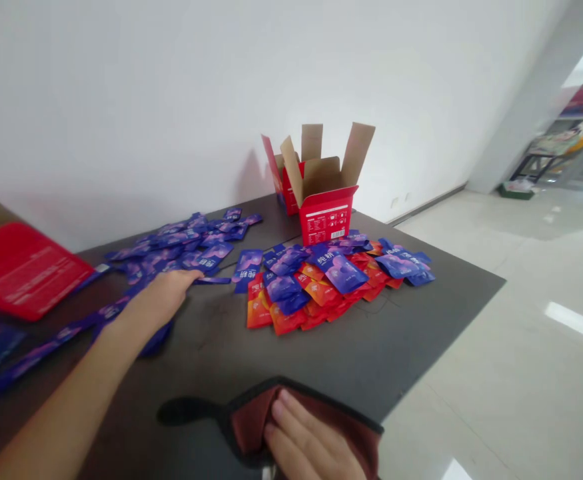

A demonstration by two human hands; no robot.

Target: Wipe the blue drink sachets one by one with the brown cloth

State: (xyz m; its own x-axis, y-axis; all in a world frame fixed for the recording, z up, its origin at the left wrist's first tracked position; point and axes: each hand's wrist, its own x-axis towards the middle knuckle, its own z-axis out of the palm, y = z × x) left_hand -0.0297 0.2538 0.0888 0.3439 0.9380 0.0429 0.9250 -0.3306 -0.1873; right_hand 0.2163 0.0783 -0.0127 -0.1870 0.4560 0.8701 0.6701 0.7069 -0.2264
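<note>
Blue foil sachets (171,243) | spread loose on dark tabletop (371,360), more heaped with orange sachets (321,297) before open red carton (327,215), flaps up, mouth clear | left hand (166,297): flat, open, fingertips at sachet strip, no grip | right hand (311,443): fingers (284,417) extended on maroon-lined pouch (251,420), grip unclear

view: head-worn, only camera | faces: forward and down over a dark table (371,353) | near: right hand (311,443) at bottom edge | farther: left hand (164,297), red carton (327,217) beyond it

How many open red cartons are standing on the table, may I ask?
2: one carton near the wall, and a second carton behind it to its left.
</note>
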